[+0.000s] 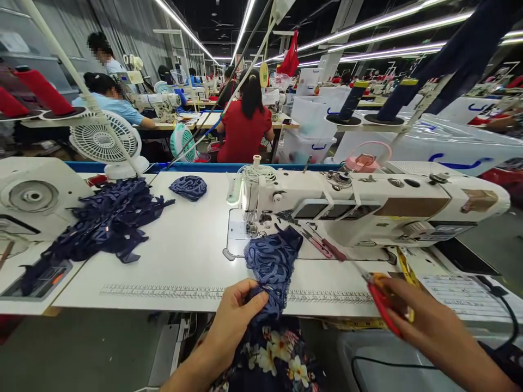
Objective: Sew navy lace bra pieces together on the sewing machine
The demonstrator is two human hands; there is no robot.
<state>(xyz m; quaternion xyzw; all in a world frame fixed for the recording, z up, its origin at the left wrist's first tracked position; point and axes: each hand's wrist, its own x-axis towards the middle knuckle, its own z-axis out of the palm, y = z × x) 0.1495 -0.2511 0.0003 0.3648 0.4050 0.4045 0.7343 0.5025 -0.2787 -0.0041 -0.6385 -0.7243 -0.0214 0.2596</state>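
Left hand (241,307), 6 o'clock: pinching navy lace piece (272,258); thumb on top
Right hand (412,307), 4 o'clock: gripping red-handled scissors (384,302)

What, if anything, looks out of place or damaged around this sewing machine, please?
The brown patch on the right end of the sewing machine looks ragged, perhaps torn. At left, the navy scraps lie in an untidy tangle.
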